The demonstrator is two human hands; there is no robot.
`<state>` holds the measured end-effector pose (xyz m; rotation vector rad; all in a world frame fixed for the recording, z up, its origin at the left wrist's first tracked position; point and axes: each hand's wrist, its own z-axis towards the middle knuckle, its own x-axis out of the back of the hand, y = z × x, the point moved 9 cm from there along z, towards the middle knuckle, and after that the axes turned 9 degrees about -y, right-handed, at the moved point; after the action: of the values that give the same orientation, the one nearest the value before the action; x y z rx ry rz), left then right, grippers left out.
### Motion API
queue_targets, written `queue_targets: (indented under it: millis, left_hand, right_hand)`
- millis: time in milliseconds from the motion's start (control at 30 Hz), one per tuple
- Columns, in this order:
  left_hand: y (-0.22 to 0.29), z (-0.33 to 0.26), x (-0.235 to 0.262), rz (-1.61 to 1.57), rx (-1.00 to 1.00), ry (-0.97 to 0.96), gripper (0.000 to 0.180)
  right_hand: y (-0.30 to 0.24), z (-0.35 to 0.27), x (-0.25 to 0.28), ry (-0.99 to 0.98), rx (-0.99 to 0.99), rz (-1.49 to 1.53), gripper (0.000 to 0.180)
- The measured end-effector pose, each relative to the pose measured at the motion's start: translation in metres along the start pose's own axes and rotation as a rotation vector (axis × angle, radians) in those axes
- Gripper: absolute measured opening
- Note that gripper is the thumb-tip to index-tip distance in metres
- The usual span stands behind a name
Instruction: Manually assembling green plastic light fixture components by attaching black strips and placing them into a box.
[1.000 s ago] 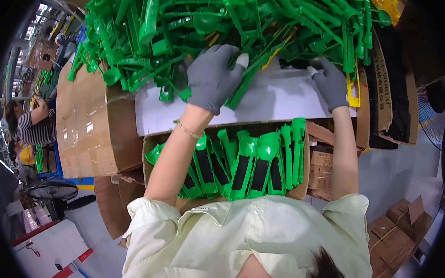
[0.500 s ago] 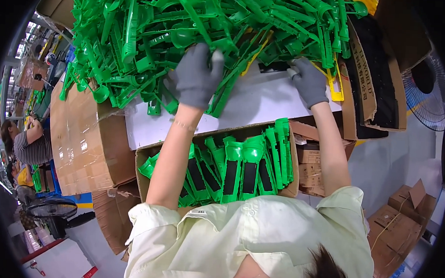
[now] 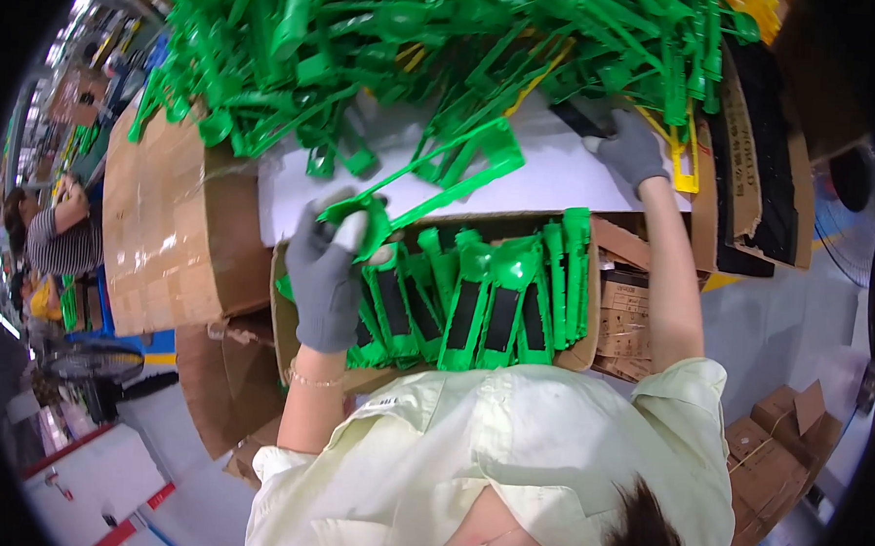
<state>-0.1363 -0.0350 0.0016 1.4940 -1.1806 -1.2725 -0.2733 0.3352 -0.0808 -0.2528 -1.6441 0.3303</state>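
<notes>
My left hand, in a grey glove, is closed around the round end of a long green plastic piece and holds it over the left end of a cardboard box. The box holds a row of green pieces with black panels, standing side by side. My right hand, also gloved, rests on the white tabletop at the edge of a big heap of tangled green plastic pieces. Its fingertips reach under the heap, so their grip is hidden.
A large taped cardboard carton stands to the left. Flattened cartons with a yellow piece lean at the right. Smaller boxes lie on the floor lower right. Another person works at far left near a fan.
My left hand has drawn back from the heap toward the box, bringing one long green piece with it. My right hand has stayed at the heap's edge.
</notes>
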Motion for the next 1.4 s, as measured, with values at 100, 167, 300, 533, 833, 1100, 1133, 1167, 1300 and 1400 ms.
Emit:
queue_targets:
  millis: [100, 167, 300, 533, 833, 1100, 1133, 1167, 1300, 1400]
  left_hand:
    - [-0.025, -0.01, 0.002, -0.189, 0.206, -0.061, 0.038]
    - [-0.035, -0.013, 0.007, -0.208, 0.22, -0.062, 0.034]
    - [-0.045, -0.018, 0.006, -0.25, 0.247, -0.095, 0.033]
    - [-0.043, -0.022, -0.029, -0.208, 0.322, -0.206, 0.03]
    - [-0.042, -0.029, -0.04, -0.31, 0.339, -0.256, 0.028]
    - [-0.045, -0.031, -0.04, -0.254, 0.354, -0.25, 0.029]
    - [-0.045, -0.03, -0.041, -0.206, 0.347, -0.267, 0.03]
    - [-0.045, -0.029, -0.042, -0.158, 0.34, -0.284, 0.03]
    - [-0.053, -0.034, -0.043, -0.29, 0.364, -0.261, 0.03]
    - [-0.055, -0.037, -0.043, -0.261, 0.388, -0.253, 0.03]
  right_hand:
    - [0.01, -0.013, -0.009, -0.278, -0.144, 0.094, 0.048]
    - [-0.001, -0.03, 0.007, -0.088, 0.006, 0.219, 0.039]
    - [-0.029, -0.064, 0.034, -0.083, -0.182, 0.587, 0.027]
    - [-0.167, -0.129, 0.036, -0.273, 0.208, 0.84, 0.021]
    - [-0.169, -0.139, 0.035, -0.227, 0.212, 0.838, 0.021]
    - [-0.175, -0.143, 0.034, -0.245, 0.144, 0.582, 0.017]
    - [-0.173, -0.145, 0.032, -0.249, 0.143, 0.583, 0.017]
    - [-0.175, -0.147, 0.035, -0.21, 0.199, 0.565, 0.016]
    - [-0.177, -0.143, 0.039, -0.253, 0.194, 0.527, 0.016]
    - [-0.18, -0.147, 0.039, -0.203, 0.267, 0.485, 0.016]
